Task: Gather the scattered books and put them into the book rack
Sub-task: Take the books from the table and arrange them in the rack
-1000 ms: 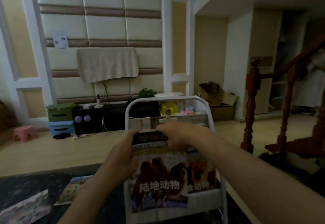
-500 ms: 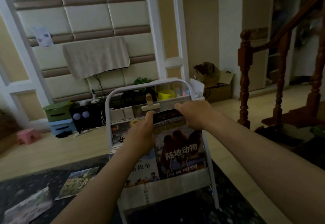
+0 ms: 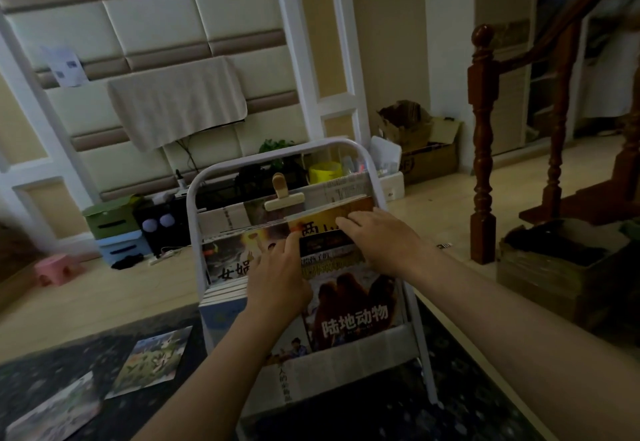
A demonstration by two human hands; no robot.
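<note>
Living room, padded wall behind; dark patterned surface (image 3: 450, 406) in foreground. Camel-cover book (image 3: 353, 305) stood upright in front pocket of white book rack (image 3: 194, 205), right of other covers. Left hand (image 3: 277, 278) gripped its left edge, fingers curled, likely to steady it. Right hand (image 3: 377, 243) lay across top edge, fingers nearly straight, apparently pressing book down into pocket. Loose books (image 3: 152, 361) lay flat on surface left of rack, not yet gathered. Stair post (image 3: 481, 149) well apart, right.

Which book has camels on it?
The camel book, standing on the right in the lowest pocket of the book rack. Only its cover shows brown camels above white Chinese lettering.
</note>
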